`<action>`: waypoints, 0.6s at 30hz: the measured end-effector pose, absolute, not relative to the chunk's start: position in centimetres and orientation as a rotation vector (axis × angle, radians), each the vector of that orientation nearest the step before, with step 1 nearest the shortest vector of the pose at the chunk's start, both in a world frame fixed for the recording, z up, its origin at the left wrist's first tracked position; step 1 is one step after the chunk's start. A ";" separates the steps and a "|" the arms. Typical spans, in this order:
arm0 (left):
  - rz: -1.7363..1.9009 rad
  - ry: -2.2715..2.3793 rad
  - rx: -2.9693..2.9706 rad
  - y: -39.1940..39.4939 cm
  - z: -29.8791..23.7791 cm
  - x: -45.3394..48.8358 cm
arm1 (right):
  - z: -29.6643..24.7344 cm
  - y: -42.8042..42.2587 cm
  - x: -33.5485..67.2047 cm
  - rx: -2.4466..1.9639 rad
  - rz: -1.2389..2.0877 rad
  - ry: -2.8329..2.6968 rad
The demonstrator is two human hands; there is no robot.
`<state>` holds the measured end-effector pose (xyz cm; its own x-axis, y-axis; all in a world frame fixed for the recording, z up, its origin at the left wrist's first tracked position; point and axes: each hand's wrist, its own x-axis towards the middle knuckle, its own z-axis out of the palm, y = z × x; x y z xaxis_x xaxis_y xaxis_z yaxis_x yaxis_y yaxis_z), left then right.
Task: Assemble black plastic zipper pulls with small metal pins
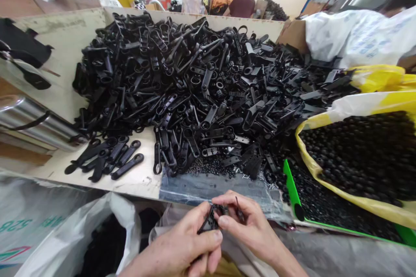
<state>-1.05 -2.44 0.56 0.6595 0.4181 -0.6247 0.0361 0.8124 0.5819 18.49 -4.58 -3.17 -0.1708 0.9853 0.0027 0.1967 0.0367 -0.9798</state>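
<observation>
Left hand point(195, 236) and right hand point(248, 220) close together, both bare, fingers point(231, 198) curled and pinching

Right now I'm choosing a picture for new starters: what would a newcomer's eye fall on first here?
Most likely the heap of black parts spread across the middle of the table. Next comes the yellow-rimmed bag of tiny black bits at the right. Low in the middle, the left hand and right hand hold a small black piece.

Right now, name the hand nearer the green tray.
Right. The right hand is left of the green tray in the picture; the left hand is farther left.
</observation>
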 end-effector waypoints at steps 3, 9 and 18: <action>0.177 0.793 0.626 -2.3 0.9 -1.2 | -2.8 -4.7 18.7 -1.218 1.167 -1.586; 0.206 0.830 0.559 -3.0 0.4 -0.7 | -2.9 -4.9 18.9 -1.167 1.087 -1.648; 0.310 0.931 0.628 -2.9 -0.5 -1.6 | -4.1 -5.4 19.8 -1.257 1.118 -1.542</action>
